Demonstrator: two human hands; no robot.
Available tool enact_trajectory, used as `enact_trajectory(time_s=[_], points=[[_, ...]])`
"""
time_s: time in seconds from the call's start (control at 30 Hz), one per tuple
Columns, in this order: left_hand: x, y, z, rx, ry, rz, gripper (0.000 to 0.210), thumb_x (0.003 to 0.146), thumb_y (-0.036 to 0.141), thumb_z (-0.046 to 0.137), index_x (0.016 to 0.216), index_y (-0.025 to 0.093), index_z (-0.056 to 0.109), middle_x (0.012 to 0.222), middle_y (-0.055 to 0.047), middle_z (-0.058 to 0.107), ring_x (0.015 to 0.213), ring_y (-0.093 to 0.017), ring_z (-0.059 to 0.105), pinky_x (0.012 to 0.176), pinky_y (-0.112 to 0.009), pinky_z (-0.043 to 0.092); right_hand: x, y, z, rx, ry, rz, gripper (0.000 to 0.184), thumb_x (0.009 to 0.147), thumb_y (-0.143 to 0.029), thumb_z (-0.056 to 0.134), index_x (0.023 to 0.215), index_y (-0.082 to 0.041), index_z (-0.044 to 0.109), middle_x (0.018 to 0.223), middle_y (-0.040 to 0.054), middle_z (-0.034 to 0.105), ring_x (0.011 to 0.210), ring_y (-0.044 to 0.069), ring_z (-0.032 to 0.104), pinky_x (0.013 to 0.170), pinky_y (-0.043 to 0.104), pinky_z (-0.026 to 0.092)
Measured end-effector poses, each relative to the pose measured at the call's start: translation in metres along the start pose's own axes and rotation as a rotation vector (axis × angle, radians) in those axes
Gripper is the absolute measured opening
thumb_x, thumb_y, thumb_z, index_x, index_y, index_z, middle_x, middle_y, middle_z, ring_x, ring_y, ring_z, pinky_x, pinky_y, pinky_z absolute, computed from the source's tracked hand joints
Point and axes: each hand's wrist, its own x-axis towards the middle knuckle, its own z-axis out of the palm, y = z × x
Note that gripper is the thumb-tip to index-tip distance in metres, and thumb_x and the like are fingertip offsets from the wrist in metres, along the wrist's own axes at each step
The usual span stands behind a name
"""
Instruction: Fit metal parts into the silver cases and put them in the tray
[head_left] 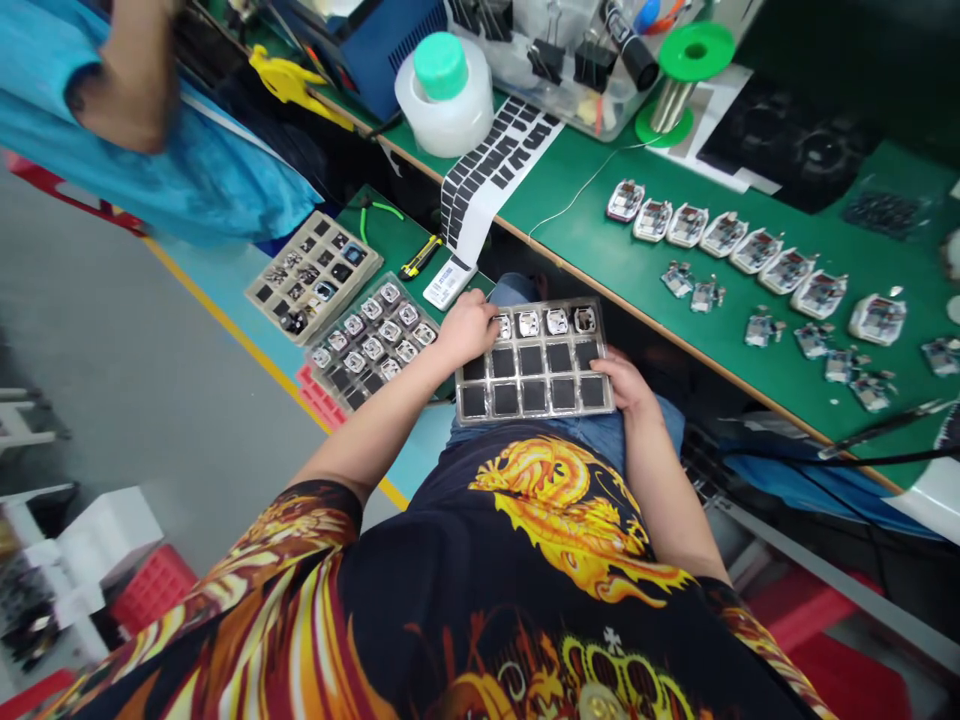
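A clear plastic compartment tray (534,415) rests on my lap. Small white-framed electronic modules (556,321) fill its top row, and dark square pads show in the lower two rows. My left hand (469,327) is at the upper left corner, fingers closed on the leftmost module, which they partly hide. With thumb on top, my right hand (628,383) grips the tray's right edge; its other fingers are hidden below. Just left of my left hand, a second tray (339,392) holds several similar modules and a few dark pads.
A third tray (262,295) with mixed parts lies farther left, near a yellow cutter knife (421,257). On the green bench stand a row of white-cased units (724,235), loose circuit boards (759,328) and a solder wire spool (671,100). A co-worker's blue sleeve (45,60) is upper left.
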Motion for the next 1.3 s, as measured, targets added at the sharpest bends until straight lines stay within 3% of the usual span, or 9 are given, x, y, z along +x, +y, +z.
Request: enact_trajectory(time_s=[0.27,0.4,0.53,0.63,0.73,0.93,1.03,1.13,1.3], points=[[-0.001,0.002,0.000,-0.018,0.006,-0.002,0.027,0.101,0.023,0.056,0.102,0.014,0.082,0.105,-0.015,0.065,0.106,-0.032,0.064,0.101,-0.049,0.054,0.004,-0.003,0.001,-0.022,0.017,0.037,0.047,0.057,-0.036,0.089,0.100,-0.024,0.075,0.082,0.0021,0.084,0.068,0.025,0.080,0.066,0.036,0.064],[-0.018,-0.006,-0.015,-0.029,0.122,-0.049,0.029,0.108,0.027,0.051,0.109,0.017,0.079,0.109,-0.014,0.066,0.113,-0.030,0.064,0.105,-0.045,0.053,0.004,-0.006,0.001,-0.048,0.003,0.044,0.047,0.059,-0.037,0.090,0.101,-0.024,0.075,0.081,0.0031,0.084,0.068,0.027,0.080,0.066,0.039,0.065],[-0.064,-0.059,-0.037,0.010,0.242,-0.255,0.029,0.108,0.031,0.051,0.110,0.019,0.078,0.110,-0.013,0.067,0.114,-0.029,0.064,0.106,-0.044,0.052,0.005,-0.007,-0.001,-0.057,0.012,0.034,0.045,0.060,-0.034,0.089,0.102,-0.025,0.075,0.081,0.0017,0.084,0.069,0.028,0.080,0.065,0.039,0.064],[-0.115,-0.115,-0.053,0.126,0.161,-0.602,0.027,0.104,0.032,0.053,0.107,0.021,0.078,0.112,-0.012,0.066,0.117,-0.030,0.063,0.107,-0.042,0.051,0.006,-0.006,-0.001,-0.053,0.003,0.040,0.046,0.060,-0.034,0.089,0.103,-0.025,0.076,0.084,0.0022,0.085,0.071,0.028,0.081,0.066,0.040,0.065],[-0.164,-0.159,-0.062,0.172,0.141,-0.772,0.029,0.100,0.028,0.051,0.105,0.018,0.078,0.107,-0.015,0.064,0.116,-0.034,0.062,0.105,-0.045,0.050,0.008,-0.006,0.000,-0.051,-0.002,0.043,0.046,0.061,-0.034,0.089,0.104,-0.026,0.076,0.086,0.0025,0.085,0.072,0.029,0.081,0.068,0.041,0.066],[-0.224,-0.187,-0.055,0.186,0.076,-0.934,0.029,0.095,0.029,0.054,0.105,0.017,0.078,0.104,-0.015,0.062,0.107,-0.033,0.063,0.098,-0.043,0.051,0.008,-0.008,0.002,-0.053,-0.010,0.032,0.045,0.062,-0.034,0.090,0.104,-0.028,0.076,0.085,0.0029,0.085,0.076,0.032,0.082,0.070,0.045,0.068],[-0.227,-0.188,-0.046,0.175,0.068,-0.964,0.029,0.093,0.028,0.056,0.109,0.016,0.078,0.106,-0.016,0.064,0.106,-0.033,0.063,0.097,-0.044,0.051,0.008,-0.008,0.003,-0.046,-0.010,0.029,0.044,0.062,-0.033,0.090,0.103,-0.028,0.076,0.084,0.0028,0.085,0.075,0.032,0.082,0.069,0.045,0.068],[-0.212,-0.185,-0.040,0.167,0.110,-0.954,0.032,0.093,0.025,0.056,0.115,0.014,0.076,0.110,-0.018,0.067,0.108,-0.034,0.064,0.100,-0.045,0.051,0.009,-0.006,0.003,-0.037,-0.001,0.031,0.043,0.061,-0.033,0.090,0.102,-0.027,0.076,0.082,0.0020,0.084,0.076,0.032,0.083,0.070,0.045,0.069],[-0.139,-0.150,-0.031,0.094,0.228,-0.780,0.035,0.104,0.032,0.048,0.123,0.016,0.074,0.119,-0.016,0.068,0.119,-0.031,0.063,0.110,-0.044,0.049,0.008,-0.003,0.004,-0.020,0.016,0.035,0.046,0.060,-0.034,0.090,0.104,-0.027,0.076,0.084,0.0017,0.085,0.076,0.031,0.083,0.069,0.042,0.068]])
